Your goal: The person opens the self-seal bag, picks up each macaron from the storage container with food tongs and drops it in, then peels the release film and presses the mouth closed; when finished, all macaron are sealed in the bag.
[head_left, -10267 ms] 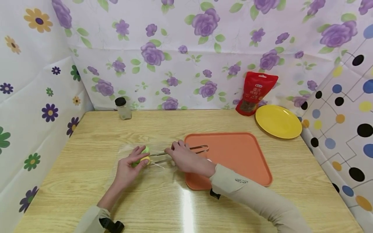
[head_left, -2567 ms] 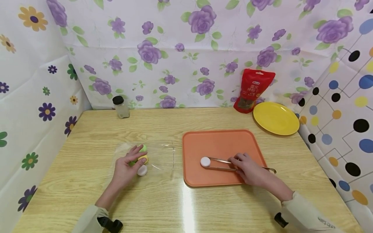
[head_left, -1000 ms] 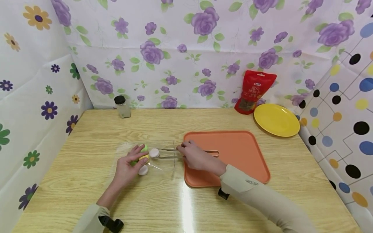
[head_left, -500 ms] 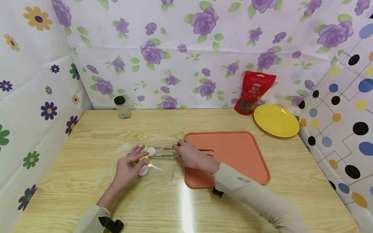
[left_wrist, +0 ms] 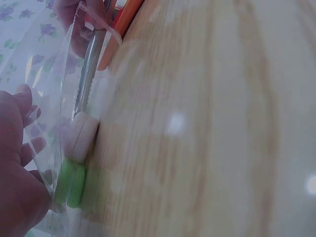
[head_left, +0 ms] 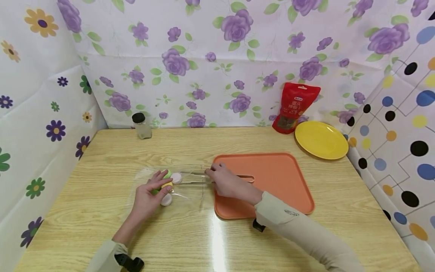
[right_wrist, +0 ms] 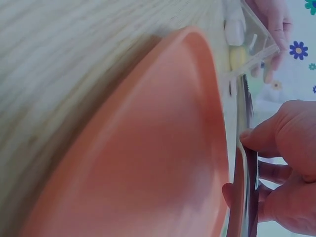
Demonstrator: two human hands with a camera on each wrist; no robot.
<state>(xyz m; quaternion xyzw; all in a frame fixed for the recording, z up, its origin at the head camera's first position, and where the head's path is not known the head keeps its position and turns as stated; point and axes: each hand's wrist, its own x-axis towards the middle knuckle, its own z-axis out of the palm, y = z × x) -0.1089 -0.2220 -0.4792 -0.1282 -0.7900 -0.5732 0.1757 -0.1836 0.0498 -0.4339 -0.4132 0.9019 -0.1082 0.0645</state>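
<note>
My left hand (head_left: 148, 195) pinches the upper film of a clear plastic bag (left_wrist: 42, 98), raising it. Inside the bag lie several macarons: a white macaron (head_left: 176, 178) by the tong tips, another white macaron (head_left: 165, 199) nearer me, a yellow macaron (head_left: 167, 185) partly under my fingers, and a green macaron (left_wrist: 70, 182) touching the first white one. My right hand (head_left: 224, 181) grips metal tongs (head_left: 195, 183) around their arms. The serrated tips reach into the bag mouth, spread apart, their ends right beside the white macaron.
An orange tray (head_left: 268, 189) lies right of the bag, under my right hand. Farther back stand a black-lidded jar (head_left: 142, 126), a red pouch (head_left: 295, 107) and a yellow plate (head_left: 321, 140). Patterned cloth (head_left: 204, 75) rises behind the wooden table (head_left: 170, 241).
The tongs held a white macaron over the tray, then carried it left into the bag. Now they have spread and drawn slightly right, leaving it beside the green one. The left hand stays put.
</note>
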